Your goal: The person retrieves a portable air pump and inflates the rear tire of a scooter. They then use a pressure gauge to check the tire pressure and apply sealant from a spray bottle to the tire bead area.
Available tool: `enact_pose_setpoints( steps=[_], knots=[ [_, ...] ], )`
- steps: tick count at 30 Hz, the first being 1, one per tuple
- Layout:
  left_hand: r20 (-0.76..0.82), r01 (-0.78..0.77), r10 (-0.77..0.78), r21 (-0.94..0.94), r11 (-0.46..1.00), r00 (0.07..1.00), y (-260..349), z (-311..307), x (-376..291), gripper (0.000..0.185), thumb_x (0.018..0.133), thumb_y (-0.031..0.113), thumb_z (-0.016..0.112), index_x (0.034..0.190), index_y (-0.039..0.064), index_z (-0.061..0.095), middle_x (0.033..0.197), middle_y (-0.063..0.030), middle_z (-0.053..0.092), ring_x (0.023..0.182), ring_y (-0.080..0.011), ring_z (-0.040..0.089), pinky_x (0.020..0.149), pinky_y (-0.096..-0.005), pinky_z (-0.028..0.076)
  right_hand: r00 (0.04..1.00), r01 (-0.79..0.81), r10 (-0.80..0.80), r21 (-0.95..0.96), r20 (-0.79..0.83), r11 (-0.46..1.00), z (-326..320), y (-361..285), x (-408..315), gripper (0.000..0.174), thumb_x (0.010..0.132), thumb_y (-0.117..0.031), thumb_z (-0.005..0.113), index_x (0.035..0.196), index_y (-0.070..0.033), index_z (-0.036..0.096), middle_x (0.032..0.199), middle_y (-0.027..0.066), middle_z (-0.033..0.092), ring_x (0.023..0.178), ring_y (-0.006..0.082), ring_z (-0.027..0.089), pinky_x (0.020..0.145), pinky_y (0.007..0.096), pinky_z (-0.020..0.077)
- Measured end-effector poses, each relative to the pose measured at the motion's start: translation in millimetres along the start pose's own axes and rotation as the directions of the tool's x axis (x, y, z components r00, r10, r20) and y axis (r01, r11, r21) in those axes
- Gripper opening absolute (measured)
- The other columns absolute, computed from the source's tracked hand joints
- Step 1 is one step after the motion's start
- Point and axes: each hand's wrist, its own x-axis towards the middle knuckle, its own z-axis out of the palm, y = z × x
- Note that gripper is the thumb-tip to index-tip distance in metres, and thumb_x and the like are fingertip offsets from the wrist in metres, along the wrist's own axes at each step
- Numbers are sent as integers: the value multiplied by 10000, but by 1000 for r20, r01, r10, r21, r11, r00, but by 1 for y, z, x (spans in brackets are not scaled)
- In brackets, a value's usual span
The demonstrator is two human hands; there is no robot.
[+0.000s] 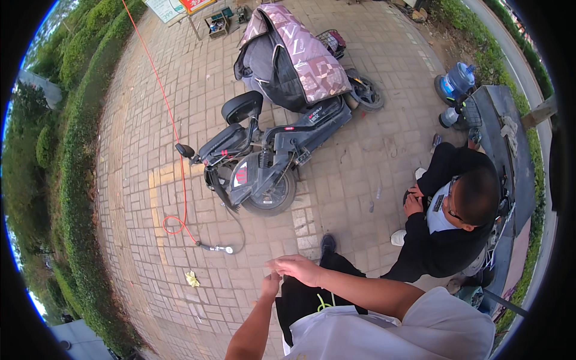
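Observation:
My left hand (271,284) and my right hand (296,269) meet in front of my waist, the right fingers reaching over the left. I make out no object in them, and the overlap hides how the fingers are set. Ahead of me an electric scooter (288,139) stands on the paving, its rear wheel (272,195) towards me. A quilted windshield cover (310,58) drapes its front end. On the ground to the left lies a tyre inflator with a gauge (220,249), joined to a red air hose (173,121). Its thin black hose (243,229) curves towards the rear wheel.
Close on my right sits a person (450,216) in dark clothes, hands together. Behind them is a grey bench-like surface (517,180), with a large water bottle (460,78) beyond. A crumpled yellowish scrap (192,279) lies left. A toolbox (218,26) and signboard (166,10) stand far ahead; a hedge (76,189) borders the left.

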Motion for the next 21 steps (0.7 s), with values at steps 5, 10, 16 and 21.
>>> enact_pose_setpoints(
  steps=[5,10,16,21],
  knots=[
    [235,-522,496,63,851,836,113,25,30,371,983,255,438,1269,38,535,1208,-107,605,1119,-266,573,943,-374,461,502,677,-812,-720,299,153,-12,-102,15,345,957,-237,515,1199,-10,611,1187,169,622,1143,302,565,977,379,415],
    [454,232,244,-763,604,857,243,46,25,342,987,283,515,1210,26,551,1123,-149,659,950,-243,665,806,-367,562,933,-217,-265,-967,-245,132,-210,-128,29,366,934,-339,485,929,-29,680,992,176,680,920,361,650,827,474,477],
    [218,131,-11,-547,827,976,365,91,127,423,975,438,522,746,82,538,456,18,363,341,-107,320,330,-275,227,596,-565,-252,-621,-762,543,-396,-160,-19,317,872,-322,528,915,-55,694,949,194,683,962,377,643,830,478,504],
    [280,-558,539,-11,829,795,495,188,195,325,943,322,607,784,38,611,599,3,533,484,-74,447,438,-229,317,332,-290,-292,-392,-897,873,-465,-225,-53,354,854,-323,534,1000,-54,710,964,222,676,962,380,639,850,448,508]
  ],
)
